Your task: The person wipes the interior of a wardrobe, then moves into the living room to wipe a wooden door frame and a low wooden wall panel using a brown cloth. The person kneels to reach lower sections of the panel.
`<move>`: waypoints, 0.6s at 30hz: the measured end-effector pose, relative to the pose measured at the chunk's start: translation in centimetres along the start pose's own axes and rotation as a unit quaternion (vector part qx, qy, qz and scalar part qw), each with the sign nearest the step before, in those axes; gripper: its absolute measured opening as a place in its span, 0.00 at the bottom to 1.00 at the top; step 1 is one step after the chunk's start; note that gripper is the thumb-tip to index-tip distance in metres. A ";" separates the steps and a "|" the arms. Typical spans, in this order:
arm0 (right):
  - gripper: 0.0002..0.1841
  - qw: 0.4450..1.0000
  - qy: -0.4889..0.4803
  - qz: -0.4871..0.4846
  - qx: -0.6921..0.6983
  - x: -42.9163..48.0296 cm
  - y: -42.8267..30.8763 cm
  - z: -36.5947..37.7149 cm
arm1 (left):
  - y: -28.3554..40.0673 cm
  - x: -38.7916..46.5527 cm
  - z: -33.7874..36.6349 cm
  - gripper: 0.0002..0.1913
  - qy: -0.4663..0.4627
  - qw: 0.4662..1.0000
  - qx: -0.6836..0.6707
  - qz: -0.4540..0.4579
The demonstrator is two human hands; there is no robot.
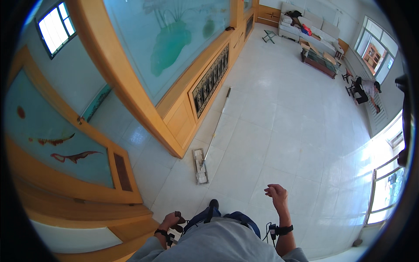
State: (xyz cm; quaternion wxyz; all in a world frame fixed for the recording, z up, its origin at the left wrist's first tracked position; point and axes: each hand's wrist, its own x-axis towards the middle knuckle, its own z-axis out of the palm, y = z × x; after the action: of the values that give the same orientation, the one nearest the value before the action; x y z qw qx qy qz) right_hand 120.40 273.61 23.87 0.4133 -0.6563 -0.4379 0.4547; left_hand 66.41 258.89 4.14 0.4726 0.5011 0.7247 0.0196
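At my left side, my left hand [169, 220] grips a dark brown item [178, 226], perhaps a cloth; its exact kind is unclear. My right hand [278, 194] is held out over the floor with fingers loosely bent and a little apart, and nothing shows in it. Before me on the tiles lies a flat mop, its grey-white rectangular head [200, 166] near my feet. The mop's metal pole [215, 131] stretches away beside the wooden partition, ending in a dark grip. Each wrist wears a black strap with a small device and cable.
A wooden partition [178, 129] with painted glass stands at left, beside an open door [126, 154]. Farther off are a folding stool [269, 36], a coffee table [319, 62] and a loaded sofa [314, 28]. Another person [365, 90] sits by the radiator [376, 113], reaching toward it.
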 end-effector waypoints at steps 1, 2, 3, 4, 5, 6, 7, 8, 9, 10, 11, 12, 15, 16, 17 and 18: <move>0.13 1.000 0.012 0.015 0.006 1.0 0.3 -0.5 | 1.6 2.1 -1.2 0.21 0.009 0.998 0.044 -0.048; 0.13 1.000 0.015 0.022 0.008 2.1 0.7 -1.0 | 2.9 3.6 -2.4 0.21 0.003 1.000 0.001 -0.023; 0.13 0.999 0.019 0.032 0.008 3.4 1.0 -1.5 | 4.5 5.6 -3.7 0.21 -0.015 0.999 -0.025 -0.030; 0.13 0.999 0.024 0.039 0.009 4.9 1.4 -2.1 | 6.0 7.1 -4.5 0.21 -0.013 0.999 -0.008 -0.039; 0.13 0.999 0.025 0.048 0.007 6.5 1.6 -2.7 | 7.8 8.5 -5.1 0.20 -0.001 0.999 -0.008 -0.033; 0.13 0.998 0.026 0.054 0.005 8.4 1.8 -3.2 | 9.5 9.7 -5.4 0.20 0.006 0.999 0.005 -0.044; 0.13 0.998 0.027 0.062 0.002 10.3 2.0 -3.8 | 11.1 10.8 -5.8 0.19 0.018 0.998 0.027 -0.051; 0.13 0.998 0.031 0.055 0.019 12.5 2.3 -4.4 | 12.7 11.7 -5.9 0.16 0.031 0.998 0.013 -0.043; 0.13 0.998 0.036 0.048 0.033 15.2 2.6 -5.1 | 14.1 12.7 -5.9 0.15 0.001 0.994 -0.051 -0.101; 0.13 0.997 0.040 0.042 0.045 17.6 2.7 -6.0 | 15.3 13.3 -5.1 0.14 -0.030 0.980 -0.116 -0.157; 0.13 0.998 0.047 0.027 0.041 20.8 2.5 -6.9 | 16.9 15.1 -4.8 0.13 -0.058 0.960 -0.183 -0.203; 0.13 0.998 0.055 0.016 0.038 23.6 2.3 -7.6 | 17.7 16.2 -4.4 0.12 -0.016 0.998 0.002 -0.055; 0.12 0.996 0.054 0.009 0.069 30.7 0.5 -8.1 | 20.2 19.9 -2.5 0.16 -0.074 0.977 0.170 0.102; 0.12 0.996 0.046 0.010 0.078 32.8 -0.3 -8.5 | 21.0 21.5 -1.8 0.17 -0.091 0.974 0.179 0.104; 0.12 0.997 0.026 0.006 0.068 34.8 -1.3 -8.7 | 22.0 23.0 -1.1 0.19 -0.150 0.967 0.203 0.034; 0.12 0.998 0.005 0.000 0.059 36.8 -2.2 -8.6 | 23.1 24.3 -0.4 0.19 -0.114 0.977 0.175 0.045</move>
State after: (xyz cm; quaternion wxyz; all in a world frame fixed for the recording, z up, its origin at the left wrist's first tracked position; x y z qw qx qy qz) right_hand 135.70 307.96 19.46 0.4537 -0.6332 -0.4076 0.4765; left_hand 81.24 288.68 -0.18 0.4557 0.6071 0.6348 -0.1441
